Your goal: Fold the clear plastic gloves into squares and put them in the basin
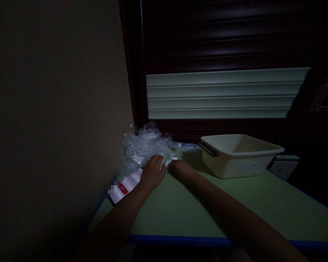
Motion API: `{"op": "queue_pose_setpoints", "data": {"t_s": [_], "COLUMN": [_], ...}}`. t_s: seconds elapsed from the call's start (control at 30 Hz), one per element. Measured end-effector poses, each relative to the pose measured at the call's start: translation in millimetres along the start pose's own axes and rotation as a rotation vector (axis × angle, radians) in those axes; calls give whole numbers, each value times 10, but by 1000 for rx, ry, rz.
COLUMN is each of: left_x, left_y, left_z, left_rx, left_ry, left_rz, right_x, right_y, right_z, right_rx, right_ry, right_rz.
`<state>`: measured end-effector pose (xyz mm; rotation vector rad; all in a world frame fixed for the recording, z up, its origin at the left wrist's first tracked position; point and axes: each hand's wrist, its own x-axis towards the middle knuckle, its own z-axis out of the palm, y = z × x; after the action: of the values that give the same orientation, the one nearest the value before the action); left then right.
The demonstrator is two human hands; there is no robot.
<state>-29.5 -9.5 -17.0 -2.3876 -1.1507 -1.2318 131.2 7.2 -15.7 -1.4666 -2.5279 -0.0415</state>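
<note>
A heap of clear, crinkled plastic bags [146, 145] lies at the back left of the green table [180, 207]. My left hand [152, 173] rests at the near edge of the heap, fingers curved and slightly apart, with the thumb standing off to the right. Just right of it, my right hand [182, 170] touches the plastic with its fingers curled in; what they pinch is too dark to make out. A lit phone [125, 186] with a red patch on its screen lies to the left of my left wrist.
On the table's right side stands a cream plastic basin [242, 163] with a dark handle. Beyond the table's right edge is a white box [284, 167]. A wall [57, 109] borders the left, and dark panelling is behind.
</note>
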Motion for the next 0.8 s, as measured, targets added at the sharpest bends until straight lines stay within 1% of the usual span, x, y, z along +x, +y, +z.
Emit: {"op": "queue_pose_setpoints", "data": {"t_s": [0.1, 0.2, 0.27, 0.37, 0.43, 0.5, 0.57, 0.63, 0.7, 0.8], "left_x": [4, 1, -11, -42, -65, -82, -89, -87, -80, -67], "left_y": [5, 17, 37, 101, 164, 227, 272, 291, 289, 273], "left_z": [4, 26, 55, 112, 141, 154, 154, 151, 149, 144], "left_rx": [-90, -197, -287, -459, -584, -704, -811, -901, -975, -1076], "left_ry": [-5, 3, 6, -2, -24, -63, -112, -160, -198, -245], "left_rz": [-60, -135, -193, -300, -381, -452, -511, -563, -603, -629], "right_x": [-44, -146, -255, -434, -522, -572, -589, -588, -582, -581], "right_y": [41, 95, 148, 263, 348, 411, 425, 379, 284, 120], "right_z": [-26, -79, -109, -137, -155, -180, -205, -216, -202, -144], "right_rx": [57, 175, 282, 457, 578, 704, 832, 950, 1051, 1183], "right_ry": [17, 90, 172, 335, 433, 496, 518, 509, 487, 435], "right_rz": [53, 94, 122, 188, 231, 254, 259, 254, 241, 221]}}
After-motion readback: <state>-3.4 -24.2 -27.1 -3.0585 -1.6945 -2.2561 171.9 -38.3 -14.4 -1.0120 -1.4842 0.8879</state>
